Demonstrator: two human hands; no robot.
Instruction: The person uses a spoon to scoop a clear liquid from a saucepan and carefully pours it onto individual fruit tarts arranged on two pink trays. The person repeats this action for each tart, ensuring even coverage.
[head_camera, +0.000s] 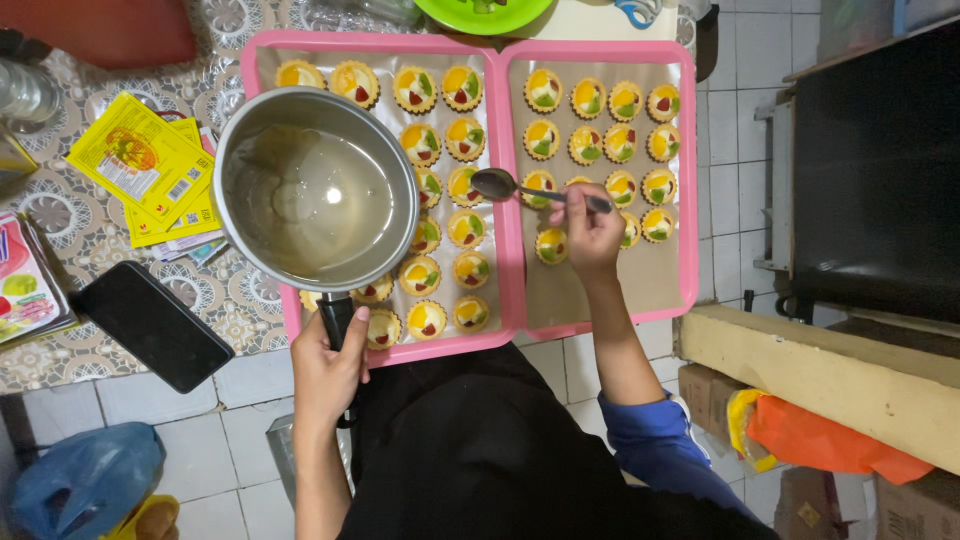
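Your left hand (325, 372) is gripping the saucepan (316, 188) handle; your right hand (590, 232) is gripping a spoon (497, 184) (over pink trays (507, 200) of fruit tarts (470, 226)).

White square floor tiles (760, 120) are running under a patterned lace-print floor covering (60, 200), while a dark cabinet front (880, 170) is standing along the right edge above a pale wooden beam (800, 365); soft overhead light is falling evenly, and brown cardboard boxes (900, 505) are sitting below.
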